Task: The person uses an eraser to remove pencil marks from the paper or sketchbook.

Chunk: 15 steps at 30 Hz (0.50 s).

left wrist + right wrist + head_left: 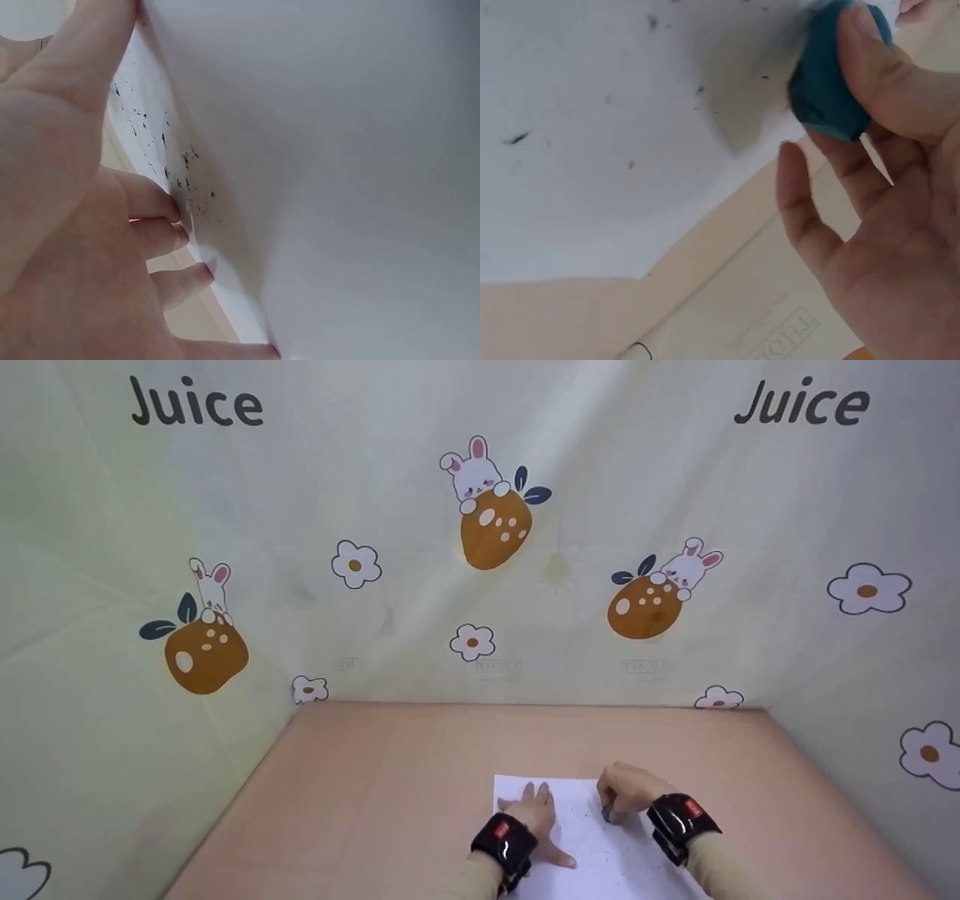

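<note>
Paper: a white sheet (592, 840) lies at the table's near edge, flecked with dark crumbs.
Left hand: my left hand (536, 817) presses the sheet's left side flat, fingers spread.
Right hand: my right hand (630, 795) pinches a blue eraser (829, 75) against the sheet's right part.
Table: a peach tabletop (390, 780) runs far to a printed curtain (480, 547).
</note>
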Available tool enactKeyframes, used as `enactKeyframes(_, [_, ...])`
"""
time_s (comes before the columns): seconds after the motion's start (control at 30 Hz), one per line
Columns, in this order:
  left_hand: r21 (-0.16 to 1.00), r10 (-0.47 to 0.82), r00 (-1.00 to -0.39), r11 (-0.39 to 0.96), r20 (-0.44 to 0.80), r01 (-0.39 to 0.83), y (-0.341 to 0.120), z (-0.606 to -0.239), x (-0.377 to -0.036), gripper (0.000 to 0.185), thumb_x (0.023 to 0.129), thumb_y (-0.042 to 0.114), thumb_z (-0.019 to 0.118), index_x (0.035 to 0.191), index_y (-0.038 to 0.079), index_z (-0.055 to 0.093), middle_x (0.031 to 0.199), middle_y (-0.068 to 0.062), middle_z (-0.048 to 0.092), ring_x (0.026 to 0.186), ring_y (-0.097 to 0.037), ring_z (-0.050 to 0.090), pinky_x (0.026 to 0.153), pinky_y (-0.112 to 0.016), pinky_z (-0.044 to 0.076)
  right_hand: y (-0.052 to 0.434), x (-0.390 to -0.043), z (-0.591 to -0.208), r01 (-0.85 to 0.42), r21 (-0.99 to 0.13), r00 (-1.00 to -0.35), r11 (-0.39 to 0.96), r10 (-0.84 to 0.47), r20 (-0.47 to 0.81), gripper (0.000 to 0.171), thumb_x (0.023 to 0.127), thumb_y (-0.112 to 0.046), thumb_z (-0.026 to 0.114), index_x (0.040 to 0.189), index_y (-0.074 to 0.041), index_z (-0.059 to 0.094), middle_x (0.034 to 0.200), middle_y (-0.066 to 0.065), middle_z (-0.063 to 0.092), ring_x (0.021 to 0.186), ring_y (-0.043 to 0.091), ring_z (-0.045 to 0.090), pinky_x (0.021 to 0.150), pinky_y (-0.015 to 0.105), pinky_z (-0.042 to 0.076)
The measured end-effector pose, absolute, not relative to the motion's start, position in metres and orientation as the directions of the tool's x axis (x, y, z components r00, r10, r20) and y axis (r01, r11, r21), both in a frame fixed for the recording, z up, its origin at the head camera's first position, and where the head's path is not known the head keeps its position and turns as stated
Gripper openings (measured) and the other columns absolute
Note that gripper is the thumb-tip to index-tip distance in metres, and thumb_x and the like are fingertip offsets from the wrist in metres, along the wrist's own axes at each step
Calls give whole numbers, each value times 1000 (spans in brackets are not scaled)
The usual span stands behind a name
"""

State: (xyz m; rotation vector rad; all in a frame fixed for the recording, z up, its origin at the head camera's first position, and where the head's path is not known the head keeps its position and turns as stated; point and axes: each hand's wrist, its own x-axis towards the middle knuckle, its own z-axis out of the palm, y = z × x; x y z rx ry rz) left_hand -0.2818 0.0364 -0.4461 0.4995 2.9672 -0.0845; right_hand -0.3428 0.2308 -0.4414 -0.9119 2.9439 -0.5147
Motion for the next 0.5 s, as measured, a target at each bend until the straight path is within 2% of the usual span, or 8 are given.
enactKeyframes(0.17, [-29,334,-933,940,-134,341,39,-447,-281,108,59,73,64,140,9,35,149,-3,31,138,-25,28,96,-61,38,221,-351,-450,-532,-230,-840,815,-473,267,18,56,2,72,60,-9,58,61,-6,51,59,8,42,53,22,36])
enactKeyframes(0.23, [-18,336,-933,940,-132,341,40,-445,-280,108,59,73,65,141,9,35,150,-3,31,138,-25,28,96,-61,38,220,-351,-452,-552,-186,-821,813,-492,289,20,54,2,73,58,-9,57,58,-6,50,58,7,41,51,22,35])
enactKeyframes(0.37, [-20,329,-934,942,-139,335,41,-443,-281,108,59,73,65,141,9,35,150,-2,30,139,-24,27,97,-61,38,220,-342,-442,-586,-138,-804,799,-550,227,23,51,5,75,55,-8,57,54,-6,50,54,6,41,49,20,35])
enactKeyframes(0.5, [-32,332,-933,940,-138,339,42,-442,-282,108,59,73,65,141,9,35,150,-3,31,138,-25,28,96,-61,38,216,-335,-429,-511,-175,-858,842,-512,45,22,51,8,76,54,-8,61,54,-6,53,53,8,45,48,22,39])
